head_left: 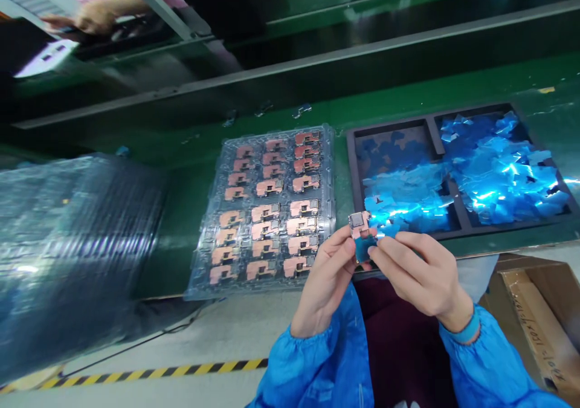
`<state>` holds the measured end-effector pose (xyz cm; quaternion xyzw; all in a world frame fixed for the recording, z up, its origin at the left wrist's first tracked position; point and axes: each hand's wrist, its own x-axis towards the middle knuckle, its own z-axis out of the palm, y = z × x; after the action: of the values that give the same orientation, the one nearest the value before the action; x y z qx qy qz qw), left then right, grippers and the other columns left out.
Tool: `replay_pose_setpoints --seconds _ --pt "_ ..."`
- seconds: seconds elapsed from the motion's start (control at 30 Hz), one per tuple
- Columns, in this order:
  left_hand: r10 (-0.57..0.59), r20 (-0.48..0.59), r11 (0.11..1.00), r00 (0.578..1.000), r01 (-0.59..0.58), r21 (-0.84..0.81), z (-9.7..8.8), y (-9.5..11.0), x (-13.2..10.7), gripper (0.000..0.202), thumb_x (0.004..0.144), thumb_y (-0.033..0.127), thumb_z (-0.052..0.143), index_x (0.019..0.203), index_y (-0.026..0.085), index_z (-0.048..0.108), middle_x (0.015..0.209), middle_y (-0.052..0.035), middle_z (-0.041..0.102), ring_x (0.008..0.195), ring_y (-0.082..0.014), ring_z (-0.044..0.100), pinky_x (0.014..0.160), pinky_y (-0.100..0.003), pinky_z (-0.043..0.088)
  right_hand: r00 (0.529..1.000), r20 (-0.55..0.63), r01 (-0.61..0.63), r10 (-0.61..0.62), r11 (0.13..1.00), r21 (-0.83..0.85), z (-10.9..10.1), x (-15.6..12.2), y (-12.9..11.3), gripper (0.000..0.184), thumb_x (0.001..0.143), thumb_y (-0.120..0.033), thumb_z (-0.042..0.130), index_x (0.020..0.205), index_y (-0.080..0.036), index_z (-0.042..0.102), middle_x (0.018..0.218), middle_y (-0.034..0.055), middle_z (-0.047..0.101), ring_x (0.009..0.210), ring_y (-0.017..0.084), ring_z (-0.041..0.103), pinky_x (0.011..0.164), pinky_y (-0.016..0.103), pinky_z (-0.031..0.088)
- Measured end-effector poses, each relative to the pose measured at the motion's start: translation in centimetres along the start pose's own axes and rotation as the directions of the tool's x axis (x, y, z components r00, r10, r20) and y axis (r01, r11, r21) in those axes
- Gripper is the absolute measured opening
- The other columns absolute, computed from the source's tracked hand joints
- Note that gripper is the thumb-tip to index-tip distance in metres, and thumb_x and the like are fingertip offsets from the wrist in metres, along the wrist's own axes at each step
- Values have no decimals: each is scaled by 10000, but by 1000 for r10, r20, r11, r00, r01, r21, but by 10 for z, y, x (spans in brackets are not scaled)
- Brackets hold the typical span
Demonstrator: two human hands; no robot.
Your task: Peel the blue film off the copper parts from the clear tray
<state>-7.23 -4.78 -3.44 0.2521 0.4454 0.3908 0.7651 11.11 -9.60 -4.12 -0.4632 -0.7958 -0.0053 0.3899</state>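
Observation:
Pinched between the thumb and fingers of my left hand (325, 278) is a small copper-coloured circuit board (360, 222) with a grey square on its upper part. A piece of blue film (364, 249) lies against the board's lower part. The fingertips of my right hand (419, 275) are closed on the film's right edge. Whether the film is stuck to the board or partly lifted, I cannot tell. Left of my hands, a clear plastic tray (281, 202) carries rows of similar boards. Beyond my right hand stands a dark divided tray (463, 205) with heaps of loose blue film pieces (502, 166).
A tall stack of clear plastic trays (72, 245) stands at the left. A metal rail (290, 69) runs behind the green bench (176, 214). An open cardboard box (534, 317) sits below at the right. Across the bench are another person's hands (97, 16).

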Motion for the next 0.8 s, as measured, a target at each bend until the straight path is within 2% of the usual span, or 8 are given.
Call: replay_pose_setpoints --seconds 0.2,0.33,0.43,0.5,0.53,0.67,0.73,0.8 --pt "93 -58 996 994 -93 15 -1 3 5 338 851 498 905 1061 239 853 1094 -63 814 785 -151 696 626 -228 589 999 -37 17 -13 992 124 -1 2 0 278 1000 -119 605 1175 -278 751 1085 57 840 952 234 799 820 392 691" --pt "204 -187 978 961 -210 -14 -4 5 11 292 891 448 877 1093 245 819 1241 -64 800 897 -153 726 639 -202 586 983 -132 -88 130 955 284 -5 4 0 239 955 -73 614 1061 -261 717 925 39 801 833 210 768 718 360 653" --pt "320 -273 944 907 -329 15 -6 8 14 271 876 407 897 1061 234 801 1251 -66 796 915 -138 735 632 -177 586 849 -238 -389 472 863 323 -3 7 13 132 995 -139 655 1006 -256 716 871 21 768 778 190 736 679 326 599" --pt "375 -285 926 882 -372 65 -6 8 13 291 855 382 912 1071 229 792 1212 -72 801 921 -154 750 634 -191 605 739 -211 -593 640 766 248 1 11 30 79 1031 -243 666 1016 -242 743 886 34 764 760 189 714 653 317 567" --pt "394 -285 919 874 -383 96 -6 8 12 307 847 367 915 1087 227 786 1164 -71 807 909 -163 758 632 -201 614 718 -174 -653 674 739 168 4 14 40 116 1041 -286 659 1047 -230 760 923 51 769 762 194 706 644 319 553" --pt "439 -321 898 839 -397 189 -1 4 8 394 826 319 921 1163 219 745 947 -30 795 827 -179 775 635 -235 650 764 -170 -643 622 756 -124 13 27 56 312 1052 -343 627 1287 -186 757 1281 169 721 826 221 687 628 344 522" --pt "444 -337 895 830 -397 203 1 1 7 423 817 313 925 1180 214 730 933 -24 789 826 -187 789 650 -248 668 803 -199 -577 561 816 -28 16 32 44 371 1057 -346 624 1374 -175 711 1383 196 670 795 193 662 620 341 528" --pt "444 -335 895 831 -395 207 4 -3 7 407 815 304 925 1154 208 721 927 -24 788 824 -186 801 688 -256 682 852 -109 -485 512 851 201 19 34 25 399 1041 -350 665 1402 -181 678 1315 165 707 755 165 644 610 320 541"
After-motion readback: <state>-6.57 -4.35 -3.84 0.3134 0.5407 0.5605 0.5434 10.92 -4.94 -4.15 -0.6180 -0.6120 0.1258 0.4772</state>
